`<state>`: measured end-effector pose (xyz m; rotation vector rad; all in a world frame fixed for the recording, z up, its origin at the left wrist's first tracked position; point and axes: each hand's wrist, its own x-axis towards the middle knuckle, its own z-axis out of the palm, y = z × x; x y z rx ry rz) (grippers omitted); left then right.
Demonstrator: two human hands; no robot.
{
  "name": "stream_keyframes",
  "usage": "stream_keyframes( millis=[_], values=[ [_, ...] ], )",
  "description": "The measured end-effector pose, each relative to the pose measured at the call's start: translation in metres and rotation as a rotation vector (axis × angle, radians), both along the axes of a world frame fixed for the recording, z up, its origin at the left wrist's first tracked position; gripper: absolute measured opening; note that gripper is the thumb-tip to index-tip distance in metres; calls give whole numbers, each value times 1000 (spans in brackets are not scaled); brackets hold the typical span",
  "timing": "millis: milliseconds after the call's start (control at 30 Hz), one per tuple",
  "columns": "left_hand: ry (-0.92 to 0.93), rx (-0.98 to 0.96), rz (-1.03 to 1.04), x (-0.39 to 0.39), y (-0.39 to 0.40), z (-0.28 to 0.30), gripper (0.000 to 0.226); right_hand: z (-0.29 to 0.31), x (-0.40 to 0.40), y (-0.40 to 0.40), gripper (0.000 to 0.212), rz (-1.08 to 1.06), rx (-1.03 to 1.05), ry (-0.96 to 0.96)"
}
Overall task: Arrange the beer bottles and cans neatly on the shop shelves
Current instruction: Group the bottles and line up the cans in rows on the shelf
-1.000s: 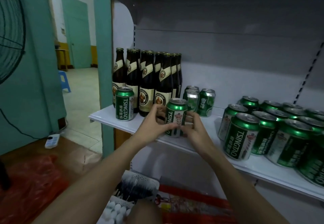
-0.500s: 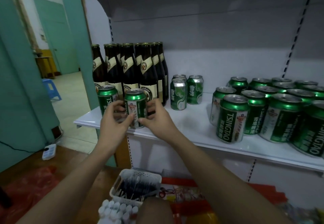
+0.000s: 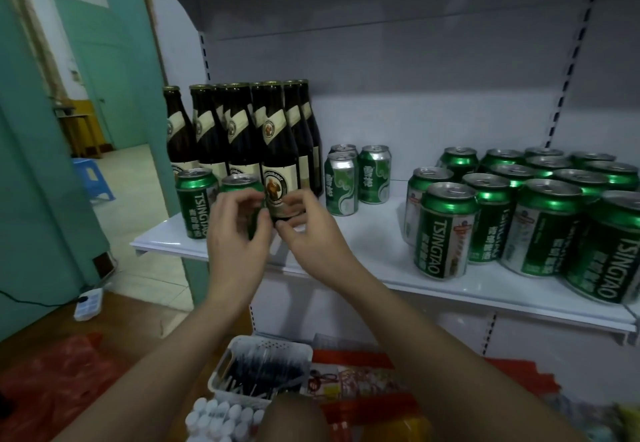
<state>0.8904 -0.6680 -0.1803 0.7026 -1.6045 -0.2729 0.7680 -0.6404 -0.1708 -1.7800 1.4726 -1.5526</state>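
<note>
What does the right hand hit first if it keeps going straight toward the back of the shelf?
Probably the front dark beer bottle: the right hand has its fingertips at that bottle's base, with the rest of the bottle cluster behind. Depth is unclear; contact may already exist.

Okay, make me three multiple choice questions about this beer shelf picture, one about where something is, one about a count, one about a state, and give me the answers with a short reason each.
1. Where do the dark beer bottles stand on the shelf?
A. at its left end
B. at its right end
C. on the floor

2. How many silver-and-green cans stand just right of the bottles?
A. one
B. three
C. six

3. How is the Tsingtao can between the hands?
A. lying on its side
B. upright on the shelf
C. crushed

Answers:
1 A: the bottles cluster at the left end, next to the doorway.
2 B: two stand in front, and a third top shows behind.
3 B: its top faces up; the left hand and right hand sit in front of it with fingers curled.
</note>
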Motion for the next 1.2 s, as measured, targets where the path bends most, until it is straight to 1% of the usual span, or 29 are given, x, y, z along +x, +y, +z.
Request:
stream_keyframes(
  millis=[133,200,267,333,400,500,567,633,700,767,933,1033,1200],
  values=[
    [16,60,-225,-41,19,17,13,25,-33,50,21,-30,-105,19],
    [25,137,-373,-64,26,24,16,36,-57,78,20,-103,-166,38],
    [-16,224,-498,-89,32,29,21,44,-82,102,21,-234,-242,74],
    [-116,271,-578,-112,37,30,29,45,-106,118,22,-393,-280,107],
    [-204,304,-639,-130,46,29,40,41,-122,128,21,-496,-289,123],
    [-239,334,-699,-146,59,28,52,28,-131,136,20,-621,-345,284],
    [-237,347,-736,-150,63,28,52,20,-132,140,24,-679,-346,328],
    [-230,345,-743,-151,64,27,49,13,-134,144,28,-694,-289,287],
    [-232,338,-719,-152,63,25,50,6,-134,147,33,-654,-207,217],
    [-215,347,-688,-152,63,23,52,-1,-131,151,41,-611,-157,193],
    [-164,325,-586,-142,57,21,52,-16,-118,145,75,-460,-32,207],
    [-159,320,-526,-127,48,23,53,-20,-106,123,89,-409,-31,186],
    [-176,325,-436,-91,28,27,52,-19,-77,76,90,-351,-106,123]
  ],
)
